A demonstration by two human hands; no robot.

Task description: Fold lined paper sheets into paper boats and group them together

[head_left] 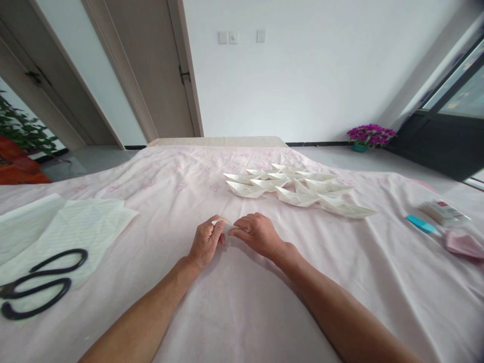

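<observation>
Paper piece (pixel 227 228) pinched in left hand (pixel 206 241) and right hand (pixel 257 233), both closed, over the cloth (pixel 234 312), seemingly mid-fold; far right, folded paper boats (pixel 298 195) apparently done; near left, sheets (pixel 88 217) unfolded under scissors (pixel 24 279)

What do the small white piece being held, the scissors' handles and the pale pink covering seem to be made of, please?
White piece: probably matte paper, thin with a crisp edge. Scissors' handles: black with a faint sheen, perhaps coated metal or plastic. Pink covering: likely soft, matte fabric, judging by its loose wrinkles.
</observation>
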